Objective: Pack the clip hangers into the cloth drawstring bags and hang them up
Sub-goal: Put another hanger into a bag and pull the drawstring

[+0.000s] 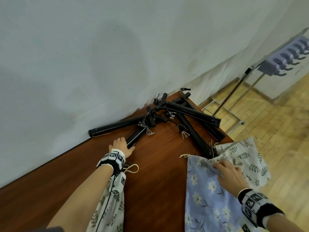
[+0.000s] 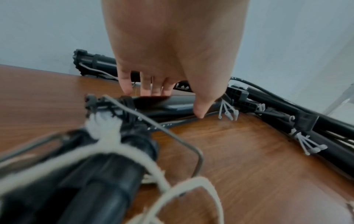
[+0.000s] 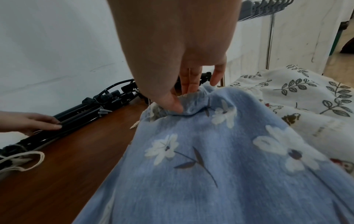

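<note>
Several black folded clip hangers [image 1: 187, 113] lie in a heap at the table's far edge by the wall. My left hand [image 1: 122, 146] lies over the near end of one hanger bundle [image 2: 178, 104]. Its fingers [image 2: 149, 84] are straight on the far side and the thumb is on the near side. My right hand [image 3: 184, 98] pinches the gathered rim of the blue flowered drawstring bag [image 3: 210, 159], thumb outside and fingers inside. This bag [image 1: 205, 198] lies flat on the table. Under my left forearm lies a leaf-print bag [image 1: 110, 203] with a hanger end [image 2: 107, 174] and a drawstring [image 1: 133, 169] sticking out.
A second white leaf-print bag [image 1: 245, 158] hangs over the table's right edge beside the blue one. The brown table [image 1: 158, 181] meets the wall on the left. A metal rack with grey hooks [image 1: 291, 59] stands on the wooden floor beyond the table's right end.
</note>
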Demonstrator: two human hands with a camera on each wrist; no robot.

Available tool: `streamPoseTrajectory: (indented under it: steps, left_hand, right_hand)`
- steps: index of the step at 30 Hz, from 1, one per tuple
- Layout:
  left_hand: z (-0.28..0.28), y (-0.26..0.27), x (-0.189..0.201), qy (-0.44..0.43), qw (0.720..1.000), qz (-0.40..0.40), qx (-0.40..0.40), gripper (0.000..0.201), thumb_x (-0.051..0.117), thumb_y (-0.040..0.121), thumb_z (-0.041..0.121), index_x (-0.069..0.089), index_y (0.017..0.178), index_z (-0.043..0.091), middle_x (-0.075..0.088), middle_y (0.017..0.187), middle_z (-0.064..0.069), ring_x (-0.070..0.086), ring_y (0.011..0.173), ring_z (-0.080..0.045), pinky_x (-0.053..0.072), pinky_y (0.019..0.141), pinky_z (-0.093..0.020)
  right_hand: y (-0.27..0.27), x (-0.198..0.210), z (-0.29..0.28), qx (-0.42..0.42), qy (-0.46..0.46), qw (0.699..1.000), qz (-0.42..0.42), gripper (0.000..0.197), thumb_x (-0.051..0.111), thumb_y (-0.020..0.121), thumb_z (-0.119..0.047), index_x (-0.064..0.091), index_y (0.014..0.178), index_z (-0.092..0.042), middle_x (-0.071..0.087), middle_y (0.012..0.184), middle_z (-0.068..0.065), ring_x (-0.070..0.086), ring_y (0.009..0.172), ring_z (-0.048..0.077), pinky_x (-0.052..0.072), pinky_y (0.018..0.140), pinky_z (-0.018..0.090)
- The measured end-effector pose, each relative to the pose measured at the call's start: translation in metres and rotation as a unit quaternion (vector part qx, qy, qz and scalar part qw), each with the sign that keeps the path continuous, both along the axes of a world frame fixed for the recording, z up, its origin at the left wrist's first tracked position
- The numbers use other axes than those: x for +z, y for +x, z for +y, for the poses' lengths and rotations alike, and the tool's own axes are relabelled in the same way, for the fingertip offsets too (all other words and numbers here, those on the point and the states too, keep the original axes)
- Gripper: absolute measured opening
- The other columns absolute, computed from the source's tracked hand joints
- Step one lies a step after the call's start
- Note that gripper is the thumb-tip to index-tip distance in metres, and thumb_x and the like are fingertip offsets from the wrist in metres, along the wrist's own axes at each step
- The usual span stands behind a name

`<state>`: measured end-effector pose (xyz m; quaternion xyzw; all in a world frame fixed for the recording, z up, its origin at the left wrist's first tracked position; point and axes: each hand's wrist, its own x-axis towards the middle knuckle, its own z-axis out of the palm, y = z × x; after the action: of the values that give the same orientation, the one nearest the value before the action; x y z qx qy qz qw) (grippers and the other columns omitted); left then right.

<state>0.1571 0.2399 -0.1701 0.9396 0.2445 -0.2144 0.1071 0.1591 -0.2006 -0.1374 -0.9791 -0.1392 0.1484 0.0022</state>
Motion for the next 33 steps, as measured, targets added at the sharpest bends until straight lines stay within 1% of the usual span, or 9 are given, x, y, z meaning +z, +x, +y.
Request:
streamPoseTrajectory:
  steps: [4,7,10,16,19,21,25,28,33]
  left_hand:
    - [0.003,0.019,0.014,-0.018,0.997,-0.072,0.005,0.056,0.051,0.090,0.050,0.045,0.130,0.012,0.045,0.135,-0.009,0.039,0.127,-0.028,0.035,0.102,-0.044]
    - [-0.003,0.042,0.027,-0.029,0.997,-0.072,-0.015,0.055,0.053,0.090,0.045,0.042,0.134,0.014,0.040,0.139,-0.010,0.034,0.131,-0.029,0.034,0.104,-0.045]
    - [-0.017,0.058,0.038,-0.034,0.996,-0.071,-0.044,0.055,0.055,0.090,0.040,0.040,0.136,0.015,0.035,0.142,-0.010,0.031,0.132,-0.031,0.032,0.106,-0.045]
    - [-0.035,0.068,0.048,-0.074,0.996,-0.023,-0.040,0.070,0.057,0.090,0.037,0.024,0.148,0.015,0.016,0.156,-0.007,0.015,0.143,-0.029,0.023,0.114,-0.048]
    - [-0.028,0.069,0.049,-0.114,0.993,-0.014,0.015,0.075,0.055,0.092,0.035,0.014,0.152,0.013,0.013,0.159,-0.005,0.012,0.145,-0.028,0.020,0.115,-0.049]
    - [-0.023,0.070,0.050,-0.120,0.992,-0.013,0.045,0.074,0.055,0.093,0.034,0.014,0.152,0.013,0.018,0.158,-0.006,0.014,0.145,-0.028,0.022,0.115,-0.048]
    - [-0.018,0.069,0.050,-0.117,0.992,-0.016,0.054,0.070,0.055,0.093,0.033,0.019,0.150,0.014,0.024,0.155,-0.007,0.018,0.144,-0.028,0.025,0.114,-0.047]
    - [-0.014,0.072,0.050,-0.097,0.994,-0.021,0.035,0.072,0.054,0.093,0.034,0.015,0.151,0.017,0.012,0.159,-0.004,0.008,0.147,-0.026,0.019,0.116,-0.050]
    - [0.002,0.085,0.037,-0.062,0.998,0.027,0.020,0.087,0.049,0.086,0.063,0.006,0.153,0.027,-0.002,0.161,-0.001,-0.005,0.148,-0.024,0.007,0.116,-0.058]
  right_hand:
    - [0.009,0.004,0.011,-0.014,-0.023,0.999,0.038,0.035,0.043,0.094,-0.018,0.053,0.126,-0.029,0.047,0.121,-0.005,0.047,0.111,0.017,0.035,0.087,0.033]
    - [0.036,0.014,0.023,-0.048,0.045,0.997,0.047,0.031,0.050,0.092,-0.020,0.057,0.121,-0.029,0.045,0.128,-0.003,0.044,0.118,0.018,0.035,0.101,0.042]
    - [0.083,0.032,0.038,-0.070,0.112,0.991,0.012,0.035,0.056,0.089,-0.019,0.056,0.123,-0.025,0.047,0.131,0.003,0.042,0.124,0.022,0.039,0.104,0.049]
    - [0.161,0.045,0.064,-0.058,0.047,0.996,-0.051,0.070,0.064,0.083,-0.032,0.034,0.144,-0.018,0.043,0.141,0.009,0.040,0.130,0.027,0.038,0.105,0.049]
    - [0.186,0.034,0.070,-0.053,0.018,0.998,-0.026,0.085,0.068,0.079,-0.042,0.024,0.149,-0.020,0.036,0.148,0.008,0.032,0.137,0.027,0.030,0.108,0.050]
    - [0.200,0.026,0.075,-0.047,-0.007,0.999,0.000,0.090,0.069,0.077,-0.049,0.022,0.149,-0.023,0.036,0.148,0.008,0.032,0.138,0.028,0.028,0.109,0.051]
    - [0.225,0.017,0.084,-0.012,-0.061,0.998,-0.025,0.075,0.066,0.075,-0.051,0.039,0.141,-0.028,0.047,0.131,0.010,0.043,0.122,0.031,0.039,0.098,0.050]
    - [0.235,0.014,0.085,0.011,-0.088,0.996,-0.026,0.059,0.065,0.077,-0.050,0.053,0.129,-0.025,0.044,0.126,0.010,0.043,0.116,0.031,0.043,0.092,0.046]
    - [0.237,0.003,0.084,0.014,-0.074,0.996,-0.038,0.049,0.060,0.081,-0.050,0.058,0.116,-0.016,0.050,0.119,0.006,0.042,0.113,0.028,0.045,0.091,0.043]
